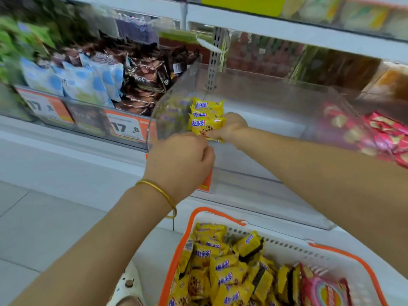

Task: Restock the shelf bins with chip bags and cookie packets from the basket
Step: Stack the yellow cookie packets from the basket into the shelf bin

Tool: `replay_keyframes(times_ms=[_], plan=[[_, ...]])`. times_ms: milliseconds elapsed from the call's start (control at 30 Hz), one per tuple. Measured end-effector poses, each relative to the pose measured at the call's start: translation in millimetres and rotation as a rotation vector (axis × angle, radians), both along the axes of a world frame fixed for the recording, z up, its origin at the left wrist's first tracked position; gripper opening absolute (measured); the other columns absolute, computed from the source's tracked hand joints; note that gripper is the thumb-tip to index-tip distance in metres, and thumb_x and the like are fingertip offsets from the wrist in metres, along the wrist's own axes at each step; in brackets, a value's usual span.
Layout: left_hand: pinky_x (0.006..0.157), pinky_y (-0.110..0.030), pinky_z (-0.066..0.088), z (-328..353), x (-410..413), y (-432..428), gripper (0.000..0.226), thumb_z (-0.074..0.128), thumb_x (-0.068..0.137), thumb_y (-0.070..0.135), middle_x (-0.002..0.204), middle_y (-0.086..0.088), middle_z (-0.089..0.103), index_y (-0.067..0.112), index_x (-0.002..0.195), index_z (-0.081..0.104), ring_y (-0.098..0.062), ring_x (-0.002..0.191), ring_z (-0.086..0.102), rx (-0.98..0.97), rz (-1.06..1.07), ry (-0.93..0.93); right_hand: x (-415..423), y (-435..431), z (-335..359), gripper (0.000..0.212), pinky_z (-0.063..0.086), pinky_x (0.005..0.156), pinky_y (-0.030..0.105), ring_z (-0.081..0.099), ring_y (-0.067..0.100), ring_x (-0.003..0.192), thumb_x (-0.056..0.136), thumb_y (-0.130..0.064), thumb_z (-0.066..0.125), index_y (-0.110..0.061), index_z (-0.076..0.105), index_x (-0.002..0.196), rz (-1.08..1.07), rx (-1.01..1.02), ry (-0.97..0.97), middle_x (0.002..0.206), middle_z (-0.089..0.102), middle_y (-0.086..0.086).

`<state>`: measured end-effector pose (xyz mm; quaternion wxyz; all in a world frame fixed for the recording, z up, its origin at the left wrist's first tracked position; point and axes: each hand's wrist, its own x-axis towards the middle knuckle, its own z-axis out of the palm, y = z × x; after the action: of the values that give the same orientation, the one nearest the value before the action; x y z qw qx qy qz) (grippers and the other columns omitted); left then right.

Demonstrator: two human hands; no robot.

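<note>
The right hand [230, 127], fingers wrapped round a stack of yellow cookie packets [206, 119], holds it upright inside the clear shelf bin [174, 102], while the left hand [180, 160] curls at its lower edge, grip unclear; loosened unevenly, the slick stack could topple or fan apart.

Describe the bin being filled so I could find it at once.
Above the orange basket, the white shelf carries clear bins. Take the middle bin, where the right hand holds yellow cookie packets. Its neighbours hold brown packets and red packets; this one is nearly bare.
</note>
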<state>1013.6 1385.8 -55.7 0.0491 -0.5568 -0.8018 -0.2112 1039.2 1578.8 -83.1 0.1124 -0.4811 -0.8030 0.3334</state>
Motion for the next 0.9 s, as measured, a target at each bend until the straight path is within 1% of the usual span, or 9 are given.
replay_keyframes(times_ms=[100, 233, 333, 467, 567, 633, 700, 767, 900], plan=[[0.062, -0.030, 0.028, 0.3, 1.2, -1.1, 0.032, 0.037, 0.096, 0.033, 0.077, 0.002, 0.042, 0.016, 0.069, 0.040, -0.021, 0.079, 0.044, 0.024, 0.027, -0.005, -10.4, -4.1, -4.5, 0.040, 0.048, 0.057, 0.029, 0.057, 0.021, 0.064, 0.074, -0.031, 0.080, -0.007, 0.061, 0.100, -0.054, -0.106, 0.076, 0.088, 0.063, 0.011], [0.062, -0.029, 0.027, 1.2, 2.2, -0.4, 0.031, 0.036, 0.097, 0.032, 0.076, 0.002, 0.041, 0.017, 0.070, 0.039, -0.018, 0.076, 0.039, 0.042, 0.033, -0.010, -17.5, -4.6, -4.6, 0.048, 0.059, 0.073, 0.042, 0.065, 0.026, 0.076, 0.073, -0.023, 0.082, -0.001, 0.061, 0.111, -0.099, -0.266, 0.167, 0.098, 0.068, 0.013], [0.062, -0.030, 0.028, 1.1, 2.2, -0.2, 0.030, 0.036, 0.097, 0.032, 0.076, 0.002, 0.042, 0.017, 0.071, 0.041, -0.019, 0.076, 0.040, 0.054, 0.021, -0.019, -14.1, -2.0, -0.2, 0.041, 0.057, 0.066, 0.033, 0.060, 0.019, 0.071, 0.073, -0.021, 0.082, -0.007, 0.059, 0.104, -0.082, -0.307, 0.161, 0.090, 0.062, 0.009], [0.061, -0.030, 0.028, -0.8, 0.5, -0.3, 0.031, 0.036, 0.097, 0.033, 0.076, 0.002, 0.043, 0.017, 0.071, 0.041, -0.018, 0.076, 0.041, 0.080, 0.005, -0.023, -11.0, 1.2, -1.6, 0.031, 0.054, 0.062, 0.030, 0.054, 0.015, 0.062, 0.073, -0.010, 0.081, -0.010, 0.051, 0.078, -0.104, -0.315, 0.135, 0.076, 0.056, 0.006], [0.060, -0.031, 0.031, -4.7, -1.6, -0.2, 0.031, 0.037, 0.097, 0.031, 0.077, 0.002, 0.048, 0.016, 0.072, 0.048, -0.021, 0.078, 0.048, 0.144, -0.031, -0.032, -9.7, -1.1, 1.8, 0.030, 0.053, 0.055, 0.029, 0.054, 0.016, 0.062, 0.073, -0.008, 0.080, -0.008, 0.053, 0.084, -0.098, -0.319, 0.105, 0.081, 0.057, 0.008], [0.062, -0.036, 0.040, -6.8, -3.4, -2.5, 0.035, 0.036, 0.095, 0.033, 0.078, -0.002, 0.056, 0.012, 0.074, 0.056, -0.026, 0.078, 0.053, 0.268, -0.101, -0.026, -4.2, -7.1, 12.1, 0.030, 0.050, 0.048, 0.027, 0.053, 0.016, 0.059, 0.073, -0.005, 0.080, -0.007, 0.052, 0.086, -0.072, -0.289, 0.067, 0.079, 0.057, 0.009], [0.067, -0.043, 0.044, -3.6, -0.2, -8.9, 0.037, 0.036, 0.094, 0.030, 0.081, -0.006, 0.060, 0.008, 0.079, 0.062, -0.028, 0.077, 0.053, 0.402, -0.178, 0.053, 10.0, -19.0, 34.4, 0.030, 0.048, 0.041, 0.025, 0.051, 0.015, 0.053, 0.075, -0.003, 0.077, -0.010, 0.047, 0.074, 0.001, -0.168, 0.055, 0.068, 0.053, 0.008], [0.068, -0.039, 0.042, 2.1, 13.4, -19.3, 0.031, 0.042, 0.094, 0.025, 0.081, -0.005, 0.060, 0.007, 0.082, 0.064, -0.025, 0.075, 0.052, 0.495, -0.256, 0.055, 44.0, -45.2, 65.6, 0.034, 0.047, 0.044, 0.027, 0.053, 0.017, 0.053, 0.079, -0.003, 0.073, -0.014, 0.041, 0.072, 0.089, 0.027, 0.117, 0.064, 0.049, 0.006], [0.052, -0.023, 0.033, -9.8, 50.5, -47.1, 0.023, 0.044, 0.086, 0.033, 0.071, 0.010, 0.053, 0.022, 0.080, 0.062, -0.005, 0.064, 0.037, 0.347, -0.284, -0.115, 152.4, -123.0, 94.1, 0.026, 0.047, 0.039, 0.026, 0.058, 0.009, 0.041, 0.080, -0.004, 0.071, -0.014, 0.047, 0.076, 0.314, 0.094, 0.257, 0.062, 0.057, 0.009]])
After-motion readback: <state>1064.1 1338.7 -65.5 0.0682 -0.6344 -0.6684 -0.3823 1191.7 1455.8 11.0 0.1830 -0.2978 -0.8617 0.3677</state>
